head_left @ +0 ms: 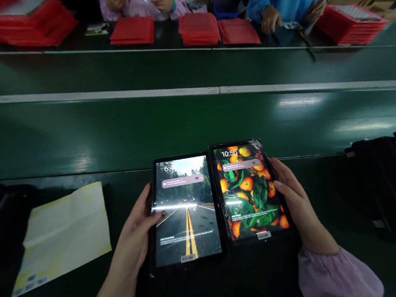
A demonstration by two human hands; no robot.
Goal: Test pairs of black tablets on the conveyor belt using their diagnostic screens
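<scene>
Two lit tablets are held side by side, their inner edges touching or nearly so. My left hand [138,231] grips the left edge of the tablet with a forest road on its screen [186,210], thumb on the front. Around the right edge of the other tablet, which shows oranges and green leaves [253,192], my right hand [296,202] is closed, thumb on its border. Each tablet has a small label near its lower edge. The fingers behind both tablets are hidden.
A creased white-and-yellow sheet [69,235] lies at left. Dark, flat items [390,181] are stacked at right. Beyond the green conveyor [181,117], two people work near stacks of red sleeves [198,29]; one person's hand [271,18] rests on the far bench.
</scene>
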